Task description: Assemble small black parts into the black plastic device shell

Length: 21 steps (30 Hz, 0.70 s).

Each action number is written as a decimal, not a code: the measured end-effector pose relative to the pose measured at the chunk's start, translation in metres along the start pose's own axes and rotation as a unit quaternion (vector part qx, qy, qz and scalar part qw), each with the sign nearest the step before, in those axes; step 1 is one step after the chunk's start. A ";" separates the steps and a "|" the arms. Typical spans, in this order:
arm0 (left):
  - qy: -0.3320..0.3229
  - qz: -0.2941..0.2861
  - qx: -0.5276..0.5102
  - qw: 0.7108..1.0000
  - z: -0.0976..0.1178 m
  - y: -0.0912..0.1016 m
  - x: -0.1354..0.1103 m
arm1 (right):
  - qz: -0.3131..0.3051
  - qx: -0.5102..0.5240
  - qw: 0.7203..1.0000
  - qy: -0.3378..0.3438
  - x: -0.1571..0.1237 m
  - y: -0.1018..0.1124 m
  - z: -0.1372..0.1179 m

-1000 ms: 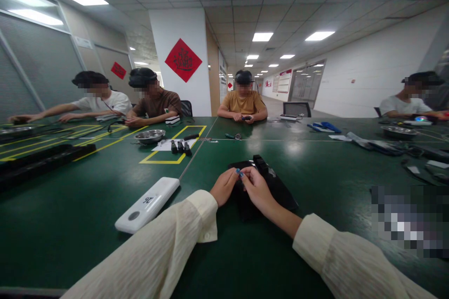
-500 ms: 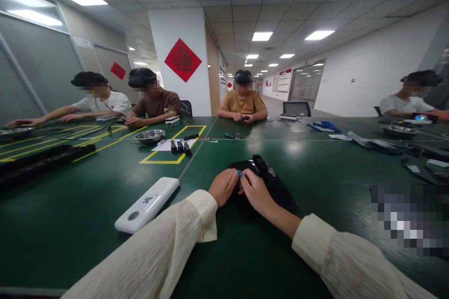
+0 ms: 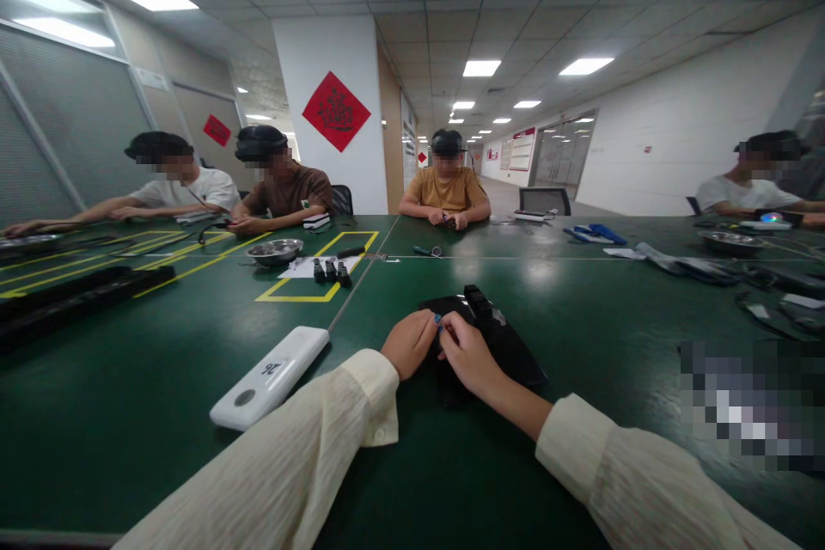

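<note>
My left hand point(image 3: 407, 344) and my right hand point(image 3: 469, 352) meet fingertip to fingertip over a black flat pouch point(image 3: 512, 348) lying on the green table point(image 3: 161, 361). Both hands are curled, their fingers pinched together around something small that I cannot make out. A small black device point(image 3: 478, 302) stands on the pouch just beyond my right fingers. Cream sleeves cover both forearms.
A white power-bank-like device point(image 3: 271, 375) lies left of my hands. Farther off are a metal bowl point(image 3: 275, 251), three small black parts point(image 3: 331, 271) in a yellow taped square, and a long black tray point(image 3: 77, 296) at left. Several people sit round the table.
My hands have drawn slightly closer together and shifted a little toward me. The people at the far side have barely moved.
</note>
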State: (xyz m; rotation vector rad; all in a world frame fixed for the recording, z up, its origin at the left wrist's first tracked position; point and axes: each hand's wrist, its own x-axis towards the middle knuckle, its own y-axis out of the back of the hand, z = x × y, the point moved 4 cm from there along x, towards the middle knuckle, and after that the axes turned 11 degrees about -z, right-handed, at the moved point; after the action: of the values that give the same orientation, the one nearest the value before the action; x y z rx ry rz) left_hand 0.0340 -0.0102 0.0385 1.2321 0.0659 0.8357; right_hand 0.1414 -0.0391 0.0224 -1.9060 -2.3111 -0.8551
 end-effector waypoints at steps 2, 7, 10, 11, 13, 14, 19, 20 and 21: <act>-0.005 -0.006 0.004 1.000 -0.001 -0.001 0.000 | -0.002 0.002 1.000 -0.002 0.000 0.000 -0.001; 0.004 0.041 -0.009 0.999 -0.001 0.002 -0.001 | 0.044 -0.153 0.984 0.074 -0.004 0.013 -0.022; 0.024 0.076 -0.019 0.997 -0.002 0.005 -0.002 | 0.114 -0.323 0.928 0.146 -0.008 0.027 -0.041; 0.032 0.083 -0.022 0.996 -0.003 0.006 -0.002 | 0.136 -0.368 0.907 0.153 -0.008 0.032 -0.044; 0.048 0.094 -0.029 0.994 -0.005 0.006 -0.002 | 0.171 -0.437 0.871 0.144 -0.007 0.041 -0.047; 0.054 0.098 -0.032 0.993 -0.007 0.006 -0.002 | 0.181 -0.462 0.858 0.132 -0.006 0.045 -0.047; 0.078 0.100 -0.041 0.991 -0.012 0.005 -0.001 | 0.166 -0.524 0.834 0.045 0.003 0.062 -0.029; 0.082 0.098 -0.042 0.991 -0.012 0.005 -0.001 | 0.148 -0.525 0.838 0.029 0.005 0.064 -0.025; 0.084 0.096 -0.044 0.991 -0.012 0.005 -0.001 | 0.128 -0.521 0.844 0.012 0.006 0.066 -0.022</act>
State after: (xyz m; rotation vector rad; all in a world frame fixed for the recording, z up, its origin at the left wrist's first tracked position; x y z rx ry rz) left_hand 0.0253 -0.0005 0.0377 1.0946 0.0469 1.0995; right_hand 0.1936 -0.0360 0.0689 -2.3427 -1.5410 -2.3767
